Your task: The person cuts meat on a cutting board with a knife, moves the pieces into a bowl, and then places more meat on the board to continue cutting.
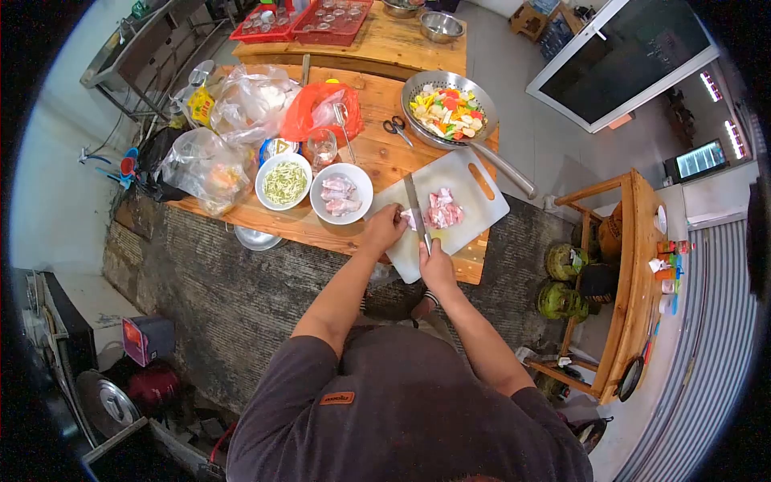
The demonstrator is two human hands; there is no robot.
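One long, straight steel-bladed knife (413, 201) sits in the right hand (437, 269), fingers wrapped round its handle, and its long axis points away from the body, tip leaning left! Over on the white rectangular plastic cutting board (487, 210), a small pale-pink piece of raw meat (408, 219) lies just right of the left hand (385, 230), the nearer hand, tight beside the blade; those fingers look bunched, but whether they pinch it, I can't tell; across the blade, right, the pink-and-white heap of raw meat (444, 210)

Bright, fairly even light; edges bowed, corners black.
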